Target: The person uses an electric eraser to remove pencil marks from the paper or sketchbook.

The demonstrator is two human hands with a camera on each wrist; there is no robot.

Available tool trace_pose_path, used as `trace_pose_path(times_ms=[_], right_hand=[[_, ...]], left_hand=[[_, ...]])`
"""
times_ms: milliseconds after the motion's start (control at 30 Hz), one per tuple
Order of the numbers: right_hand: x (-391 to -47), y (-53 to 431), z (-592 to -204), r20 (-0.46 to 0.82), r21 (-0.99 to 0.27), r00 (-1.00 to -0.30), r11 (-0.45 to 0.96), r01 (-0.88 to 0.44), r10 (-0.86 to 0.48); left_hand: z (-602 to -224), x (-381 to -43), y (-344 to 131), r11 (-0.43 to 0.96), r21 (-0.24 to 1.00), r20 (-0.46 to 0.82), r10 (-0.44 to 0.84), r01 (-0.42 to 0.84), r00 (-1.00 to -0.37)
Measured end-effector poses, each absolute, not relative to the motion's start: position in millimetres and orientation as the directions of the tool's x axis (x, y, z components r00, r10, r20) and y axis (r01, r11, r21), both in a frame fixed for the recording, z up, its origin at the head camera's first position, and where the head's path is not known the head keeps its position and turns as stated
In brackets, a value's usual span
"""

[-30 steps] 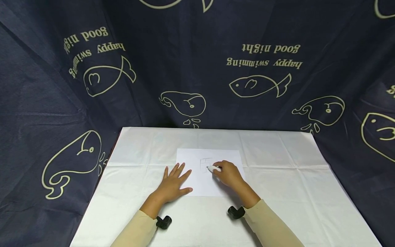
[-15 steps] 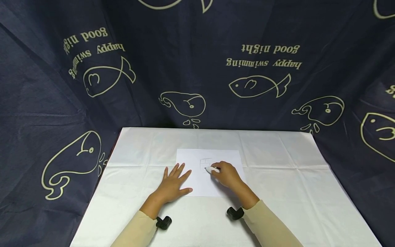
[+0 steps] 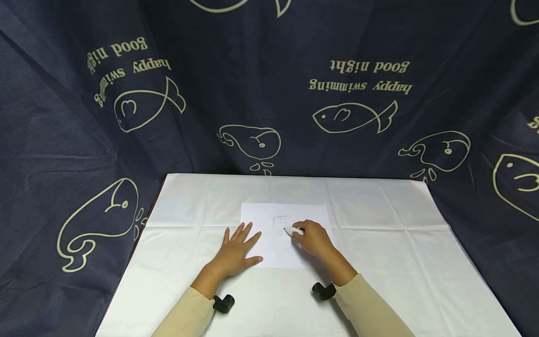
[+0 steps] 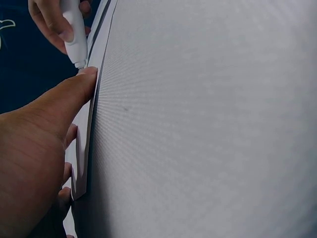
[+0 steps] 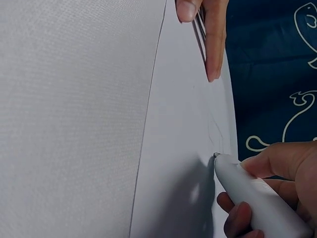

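Note:
A sheet of white paper (image 3: 269, 255) lies on the cloth-covered table. Thin grey lines (image 3: 274, 223) form a boxy figure near its middle. My right hand (image 3: 311, 238) pinches a thick white pen (image 3: 292, 230) with a narrow tip, which meets the paper at the lines. In the right wrist view the white pen (image 5: 257, 196) slants across the sheet, its tip at the faint strokes. My left hand (image 3: 233, 257) rests with spread fingers on the paper's left part. The left wrist view shows its thumb (image 4: 79, 91) stretched over the paper's near edge.
A white cloth (image 3: 379, 262) with fold creases covers the table. Behind and beside it hangs a dark blue curtain (image 3: 294, 56) printed with fish and upside-down lettering. A black wrist camera (image 3: 223, 304) sits at the left sleeve, another black camera (image 3: 324, 291) at the right.
My right hand with the pen shifted slightly left and down, then back to the right, its tip moving across the lower part of the figure. My left hand has stayed in place.

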State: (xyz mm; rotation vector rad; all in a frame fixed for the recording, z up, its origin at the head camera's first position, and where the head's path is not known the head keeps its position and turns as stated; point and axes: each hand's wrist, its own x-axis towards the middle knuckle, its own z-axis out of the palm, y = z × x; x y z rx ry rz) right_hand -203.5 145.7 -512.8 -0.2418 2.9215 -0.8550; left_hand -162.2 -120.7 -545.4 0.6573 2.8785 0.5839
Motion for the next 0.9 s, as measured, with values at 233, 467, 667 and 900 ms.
trace_pose_path(times_ms=[233, 467, 667, 900], right_hand=[[-203.0, 147.2, -512.8, -0.032, -0.548, -0.986, 0.828, -0.122, -0.166], [-202.2, 144.3, -514.6, -0.026, -0.565, -0.984, 0.814, -0.133, -0.178], [-201.8, 147.6, -513.3, -0.01, -0.564, -0.986, 0.815, -0.131, -0.166], [-203.2, 152.2, -513.8, -0.011, -0.55, -0.987, 0.825, -0.128, -0.16]], left_hand=[[-546.9, -163.7, -120.5, 0.832, 0.396, -0.046, 0.44, 0.388, -0.897], [-546.8, -163.9, -120.4, 0.832, 0.406, -0.063, 0.439, 0.379, -0.896], [-545.8, -163.9, -120.7, 0.834, 0.407, -0.071, 0.435, 0.372, -0.898], [-546.0, -164.2, -120.4, 0.833, 0.406, -0.073, 0.439, 0.375, -0.896]])
